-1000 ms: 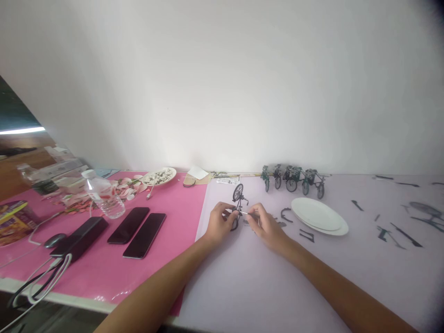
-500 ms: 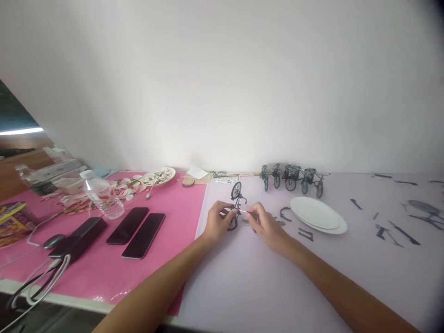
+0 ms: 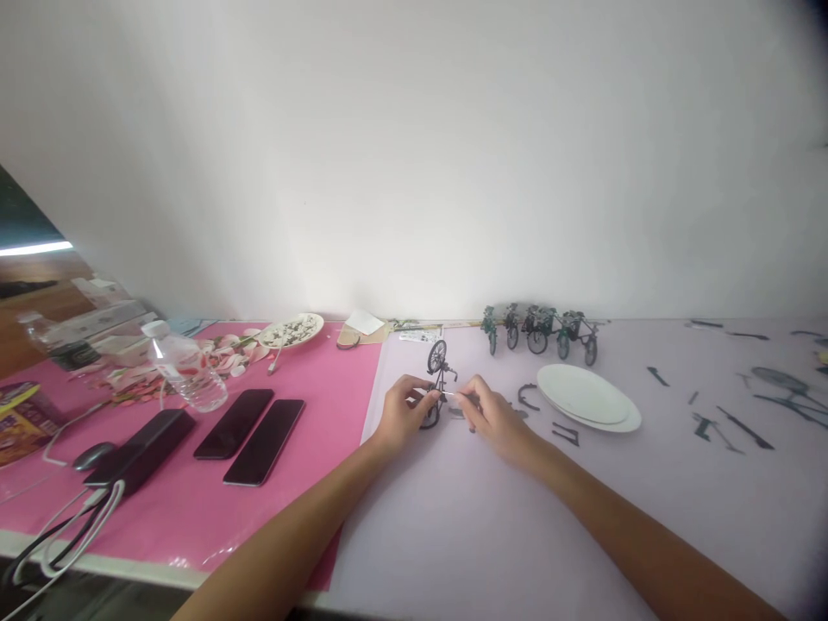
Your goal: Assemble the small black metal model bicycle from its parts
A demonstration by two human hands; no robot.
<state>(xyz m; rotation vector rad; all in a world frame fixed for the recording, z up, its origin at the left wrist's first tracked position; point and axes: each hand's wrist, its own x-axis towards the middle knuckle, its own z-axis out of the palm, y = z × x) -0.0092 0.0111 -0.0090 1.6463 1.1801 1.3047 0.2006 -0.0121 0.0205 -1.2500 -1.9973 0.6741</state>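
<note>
My left hand is closed on the middle of a small dark model bicycle, held on end with one wheel up and the other low near the table. A thin, light-coloured rod is pinched in my right hand; its far end meets the bicycle frame by my left fingertips. What the tip touches is too small to tell. Just right of my right hand lie a curved dark part and a dark U-shaped part.
Several model bicycles stand by the wall. White plates lie right, with loose dark parts beyond. Left, on a pink cover, are two phones, a water bottle, a black power strip and a plate of small pieces.
The whole view has shifted slightly, so everything sits a little further left. Both hands keep their hold, the bicycle and the rod nearly unchanged between them.
</note>
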